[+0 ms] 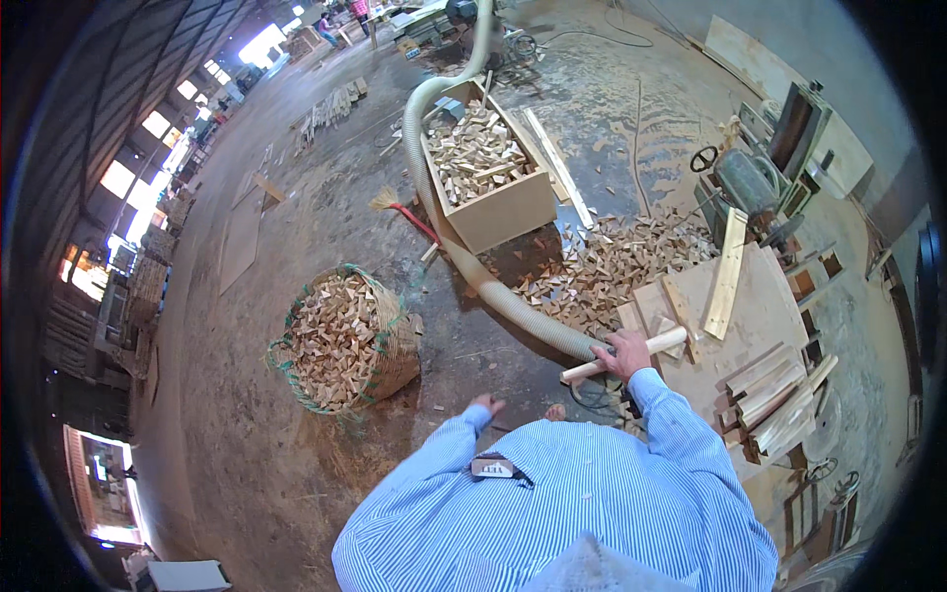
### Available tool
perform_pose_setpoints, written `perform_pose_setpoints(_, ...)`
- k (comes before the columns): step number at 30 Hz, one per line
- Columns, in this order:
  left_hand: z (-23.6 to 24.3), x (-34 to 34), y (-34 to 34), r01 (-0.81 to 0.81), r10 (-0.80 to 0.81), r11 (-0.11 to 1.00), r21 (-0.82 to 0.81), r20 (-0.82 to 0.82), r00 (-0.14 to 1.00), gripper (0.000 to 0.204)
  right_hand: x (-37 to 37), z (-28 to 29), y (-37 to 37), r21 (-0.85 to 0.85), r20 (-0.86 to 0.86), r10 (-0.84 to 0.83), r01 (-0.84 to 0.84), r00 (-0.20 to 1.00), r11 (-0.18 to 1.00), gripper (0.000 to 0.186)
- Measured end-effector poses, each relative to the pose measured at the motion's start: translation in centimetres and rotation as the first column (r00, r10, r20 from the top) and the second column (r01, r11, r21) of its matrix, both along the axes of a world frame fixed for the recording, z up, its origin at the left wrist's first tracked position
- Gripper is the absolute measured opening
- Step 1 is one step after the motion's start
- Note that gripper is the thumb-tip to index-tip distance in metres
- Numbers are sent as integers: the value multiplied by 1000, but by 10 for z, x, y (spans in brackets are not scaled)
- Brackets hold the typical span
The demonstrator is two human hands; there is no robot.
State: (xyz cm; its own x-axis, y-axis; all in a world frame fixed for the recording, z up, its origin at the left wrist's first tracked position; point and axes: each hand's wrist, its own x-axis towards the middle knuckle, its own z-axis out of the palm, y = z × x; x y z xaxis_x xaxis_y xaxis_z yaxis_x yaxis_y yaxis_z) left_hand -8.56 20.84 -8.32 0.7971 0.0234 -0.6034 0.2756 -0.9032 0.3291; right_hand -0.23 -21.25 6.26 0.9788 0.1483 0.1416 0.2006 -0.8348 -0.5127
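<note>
My right hand (623, 355) is closed around a pale wooden stick (667, 340), which juts out on both sides of the fist. It is over the near-left edge of a wooden worktable (760, 306), close to the end of a ribbed hose (513, 308). My left hand (487, 404) hangs low in front of my body, away from the table; it is small in the picture and most of its fingers are hidden. On the tabletop lie a longer wooden board (726, 274), a narrow strip (681, 318) and a stack of short lengths (764, 395).
A woven basket (397, 345) full of wood offcuts stands left. Beyond the hose, a wooden box (503, 212) holds more offcuts. An offcut heap (621, 271) covers the floor beside the table. A machine with a motor (745, 183) stands far right; a red-handled brush (414, 222) lies by the hose.
</note>
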Motion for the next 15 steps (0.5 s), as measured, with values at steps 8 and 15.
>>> perform_pose_setpoints(8,62,121,-150,90,158,867,-490,442,883,33,-85,-8,-112,65,308,-250,242,918,968,50)
perform_pose_setpoints(15,77,118,-229,21,175,830,-557,297,939,44,-161,13,-227,-148,143,-678,693,721,706,53)
